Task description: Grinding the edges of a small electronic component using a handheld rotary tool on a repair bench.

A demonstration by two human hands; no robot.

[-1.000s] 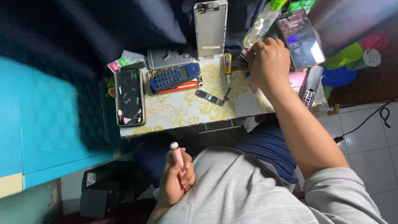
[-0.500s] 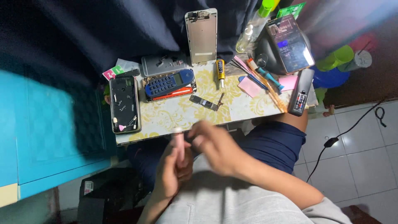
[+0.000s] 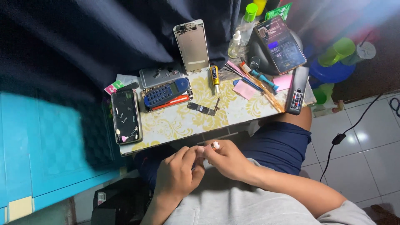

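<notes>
meeting just below the table (image 3: 183, 121) edge, the left hand (image 3: 177, 175) and right hand (image 3: 229, 160) pinch together on a small pink tool (image 3: 213, 146), with a circuit board (image 3: 201, 108), blue screwdriver case (image 3: 166, 92) and opened phone (image 3: 126, 116) lying above.

Single head-worn view, looking steeply down from above the person's lap. Near edge: both hands, left hand (image 3: 177, 175) and right hand (image 3: 229, 158), close under the lens. Small patterned table (image 3: 175, 123) sits just beyond, mid-frame. Far edge shows dark cloth; tiled floor at right, blue panel at left.
</notes>
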